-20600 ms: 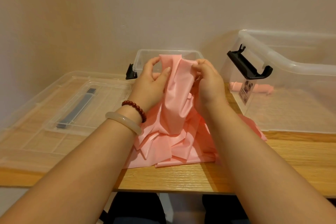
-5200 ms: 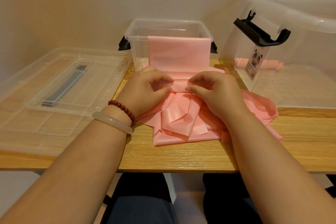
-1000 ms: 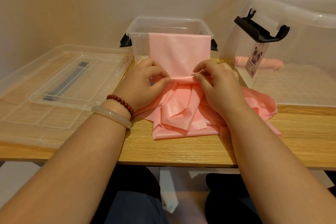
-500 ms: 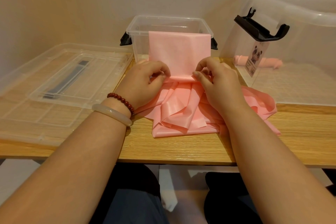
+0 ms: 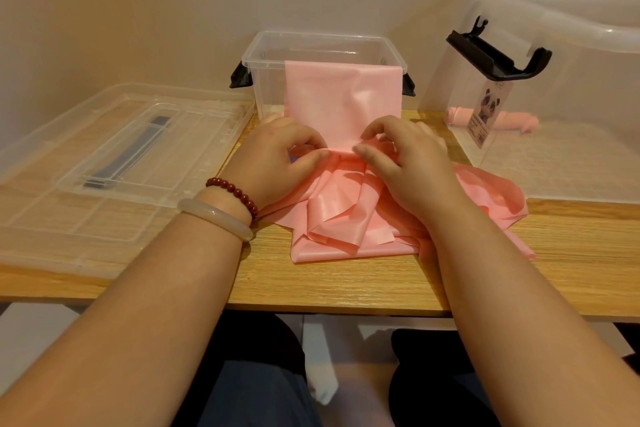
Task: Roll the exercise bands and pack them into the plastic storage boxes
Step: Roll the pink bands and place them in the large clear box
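A pink exercise band [image 5: 341,97] hangs flat over the front rim of a small clear storage box [image 5: 266,55] and runs down to the table. Where it meets the table, my left hand [image 5: 277,163] and my right hand [image 5: 405,163] pinch its rolled edge with curled fingers, one at each side. Below my hands lies a loose heap of pink bands [image 5: 346,222]. A large clear storage box [image 5: 571,80] stands at the right with a rolled pink band [image 5: 512,120] inside it.
Two clear lids [image 5: 114,156], one on top of the other, lie on the left of the wooden table [image 5: 346,281]. The large box has a black latch [image 5: 495,54] and a panda label. A wall stands close behind the boxes. The table's front edge is near my forearms.
Over the last second my hands have moved a little farther from me along the band, and the flat stretch hanging from the box rim has grown shorter.
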